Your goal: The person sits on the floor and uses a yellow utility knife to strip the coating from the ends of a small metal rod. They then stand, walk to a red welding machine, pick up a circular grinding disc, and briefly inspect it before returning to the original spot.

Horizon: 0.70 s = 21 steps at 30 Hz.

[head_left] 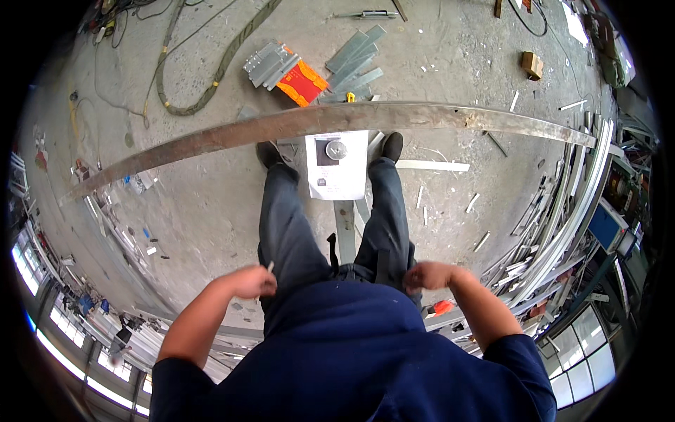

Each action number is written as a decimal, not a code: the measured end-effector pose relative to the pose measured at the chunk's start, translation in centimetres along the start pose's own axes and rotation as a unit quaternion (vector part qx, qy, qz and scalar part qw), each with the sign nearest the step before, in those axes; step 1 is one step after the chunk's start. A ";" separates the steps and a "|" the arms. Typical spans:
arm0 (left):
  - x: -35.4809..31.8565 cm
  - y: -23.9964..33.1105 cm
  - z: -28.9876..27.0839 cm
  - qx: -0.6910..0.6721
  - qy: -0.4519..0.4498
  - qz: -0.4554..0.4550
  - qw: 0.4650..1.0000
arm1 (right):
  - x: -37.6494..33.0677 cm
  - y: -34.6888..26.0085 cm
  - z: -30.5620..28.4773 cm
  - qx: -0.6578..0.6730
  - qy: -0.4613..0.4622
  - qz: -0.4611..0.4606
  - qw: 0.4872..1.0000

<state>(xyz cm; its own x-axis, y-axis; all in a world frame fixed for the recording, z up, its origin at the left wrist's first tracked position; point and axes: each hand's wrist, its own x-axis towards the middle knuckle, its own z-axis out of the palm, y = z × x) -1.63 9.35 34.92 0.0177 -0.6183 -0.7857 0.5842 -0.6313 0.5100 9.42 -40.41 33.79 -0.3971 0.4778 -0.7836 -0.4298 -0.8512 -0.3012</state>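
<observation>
My left hand (254, 282) is closed in front of my left hip, and a small pale stick-like piece (271, 266) sticks up from its fingers. Against my right hip, by the trouser edge, my right hand (429, 276) is curled and slightly blurred; its fingertips are hidden, and whatever they hold cannot be made out. An orange item (441, 307) shows just below it. Between my shoes, past both hands, lies a white printed sheet (337, 184) with a round silvery disc (336, 150) on its upper part, printed or real I cannot tell.
A long metal beam (295, 122) runs across in front of my feet. Beyond it are an orange-red box with grey metal parts (304, 82), flat metal strips (355, 56) and a thick hose (211, 91). Long metal profiles (569, 218) are stacked at the right; offcuts litter the floor.
</observation>
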 end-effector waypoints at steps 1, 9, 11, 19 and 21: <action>-1.2 1.1 -0.1 0.077 0.024 0.020 0.997 | 0.4 -0.5 0.6 -0.002 -0.038 -0.026 0.999; 2.6 5.2 -7.7 0.283 0.129 0.024 0.950 | 8.9 -5.2 -7.3 0.001 -0.169 0.003 0.986; 6.8 5.0 -10.5 0.213 0.206 0.069 0.953 | 13.2 -6.2 -10.8 -0.091 -0.001 -0.112 0.990; 24.1 4.0 -12.4 0.243 0.209 0.225 0.920 | 25.3 -10.4 -13.1 0.195 0.042 -0.358 0.912; 26.5 2.6 -12.1 0.254 0.258 0.291 0.885 | 27.2 -8.9 -13.2 0.198 0.078 -0.382 0.899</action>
<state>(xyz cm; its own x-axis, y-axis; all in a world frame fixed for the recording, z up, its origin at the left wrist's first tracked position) 10.16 -3.03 11.24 0.6416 -0.6947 -0.3252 -0.0852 -0.4859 0.8698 13.11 -22.66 7.98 0.2415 0.8279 -0.5062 -0.7965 -0.1289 -0.5908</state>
